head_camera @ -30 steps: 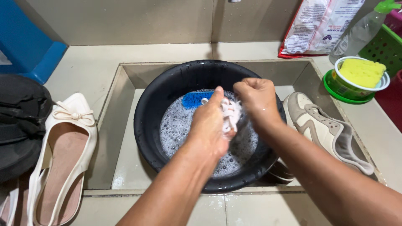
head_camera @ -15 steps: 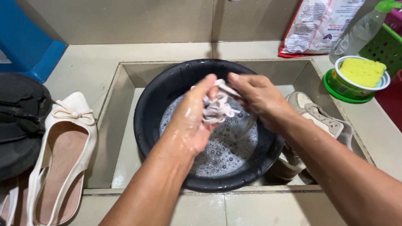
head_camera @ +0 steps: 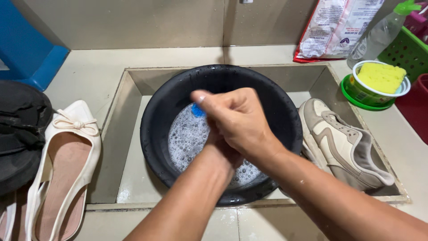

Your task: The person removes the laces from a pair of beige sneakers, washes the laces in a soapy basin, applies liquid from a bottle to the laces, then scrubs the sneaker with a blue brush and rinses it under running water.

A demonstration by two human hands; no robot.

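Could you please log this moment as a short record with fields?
setting: sunken tiled sink holding a black basin
basin contents: soapy water, blue brush partly hidden
right hand: closed in a fist over the basin, on top of the left
left hand: mostly hidden under the right; contents cannot be seen
right of basin: beige sneaker in the sink
left counter: cream flat shoe, black bag
back right: yellow sponge in a green tub, clear bottle

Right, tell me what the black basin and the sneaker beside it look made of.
Black basin: likely plastic, smooth and glossy, judging by wet highlights along its thin rim. Sneaker: beige and cream panels, matte like suede or synthetic leather; which one cannot be told.
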